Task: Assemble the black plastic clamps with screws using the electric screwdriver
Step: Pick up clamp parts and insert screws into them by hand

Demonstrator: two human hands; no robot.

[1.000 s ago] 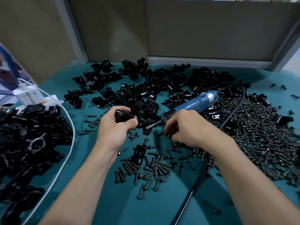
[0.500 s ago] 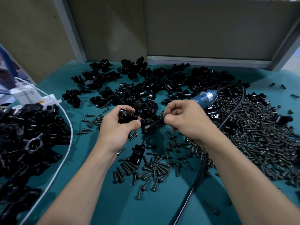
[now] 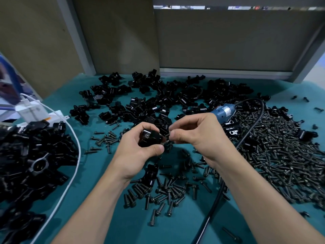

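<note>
A black clamp was gripped in the left hand above the bench while a screw was pinched beside it by the right hand, likely to be pushed into its hole, then driven with the electric screwdriver.

Each clamp is smooth black plastic with a glossy sheen. Each screw is dark, dull metal. The table has a matt teal covering. The screwdriver has a glossy blue plastic body and a matt black cable.
</note>
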